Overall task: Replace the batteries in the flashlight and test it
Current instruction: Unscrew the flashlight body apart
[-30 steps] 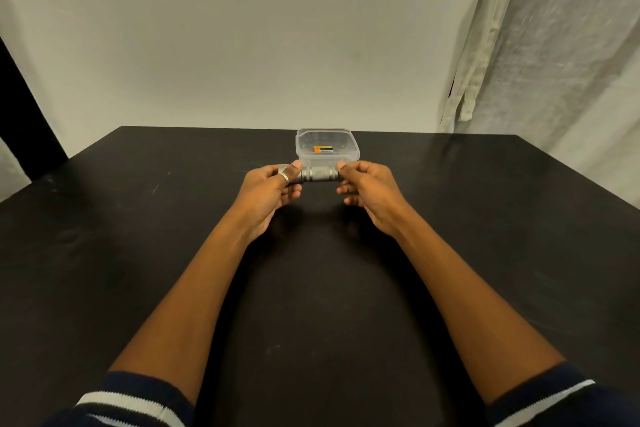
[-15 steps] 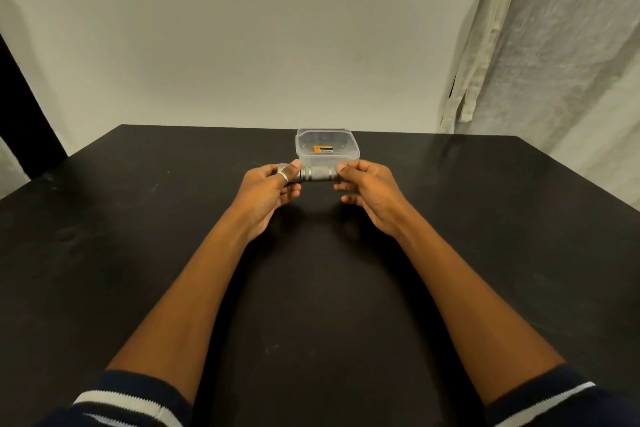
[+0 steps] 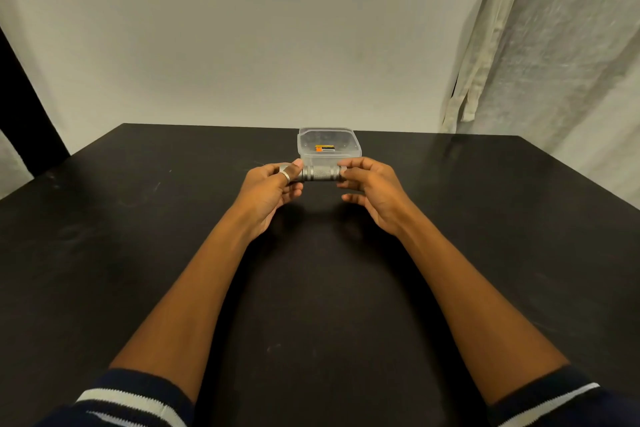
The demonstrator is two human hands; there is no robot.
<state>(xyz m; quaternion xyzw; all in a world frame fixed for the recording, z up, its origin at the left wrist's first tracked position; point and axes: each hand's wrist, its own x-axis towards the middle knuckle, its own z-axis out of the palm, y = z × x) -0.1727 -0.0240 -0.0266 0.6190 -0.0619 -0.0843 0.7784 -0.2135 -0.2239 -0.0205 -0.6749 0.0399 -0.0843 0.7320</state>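
Here's the flashlight (image 3: pixel 320 173), a stubby silver cylinder with a knurled body, held level just above the worktop (image 3: pixel 138 218), square in front of the person. The left hand (image 3: pixel 273 189) wraps thumb and fingers round its left end, a ring (image 3: pixel 284 177) glinting on the thumb. The right hand (image 3: pixel 370 189) pinches the right end between thumb and fingertips, lower fingers splayed free. It looks like a twisting grip, one end about to be turned against the other. Which end is the cap? Can't tell from here.

Now the hazards. If that cap breaks loose suddenly, the light pinch on the right may not hold it, and a small round part dropped on this dark worktop will roll. Once it's open, any tilt and the old cells could slide straight out and away. And with the flashlight held level, the thread may catch crooked when the cap goes back on.

Directly behind sits a clear plastic container (image 3: pixel 304 149), and both sets of knuckles are very close to its front wall. A jerk forward as the thread gives could shove it. Inside lies what looks like an orange-banded battery (image 3: pixel 325 148). Mix a spent cell with a fresh one, or seat one backwards, and the test at the end shows nothing at all.
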